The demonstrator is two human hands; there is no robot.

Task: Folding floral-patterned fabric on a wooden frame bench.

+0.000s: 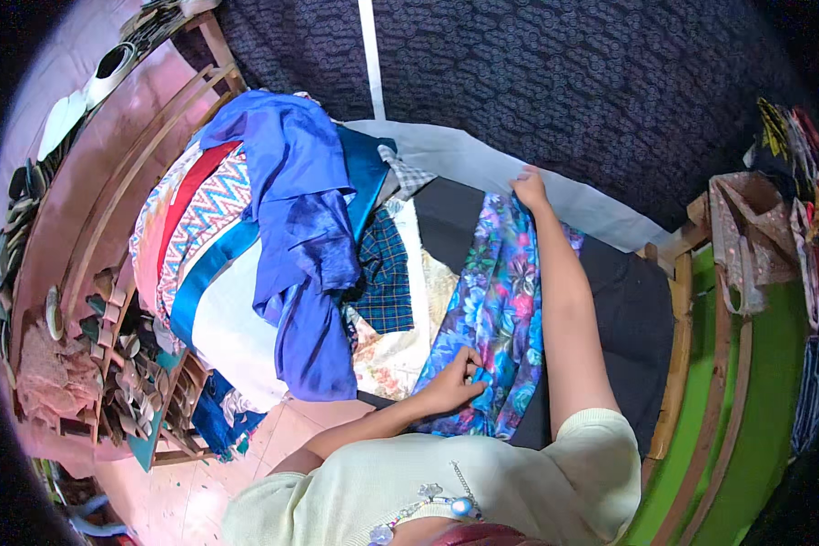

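A floral fabric [502, 300] in blue, purple and pink lies lengthwise in front of me, with folds running along it. At its far end my right hand [530, 189] is closed on the fabric's edge, the arm stretched out along its right side. My left hand [453, 380] rests over the near left part of the same fabric. Its fingers are loosely bent and apart, with nothing seen between them. Beneath the floral piece spreads a black cloth [610, 291]. A dark plaid piece [387, 278] and a cream floral cloth [387, 350] lie just to the left.
A large heap with a blue cloth [305, 218] on top and a white cloth [237, 318] stands at left. Wooden racks with pattern pieces [136, 387] line the left side. A wooden frame [678, 355] edges the right, near hanging fabrics [746, 227]. A dark patterned curtain [564, 82] hangs behind.
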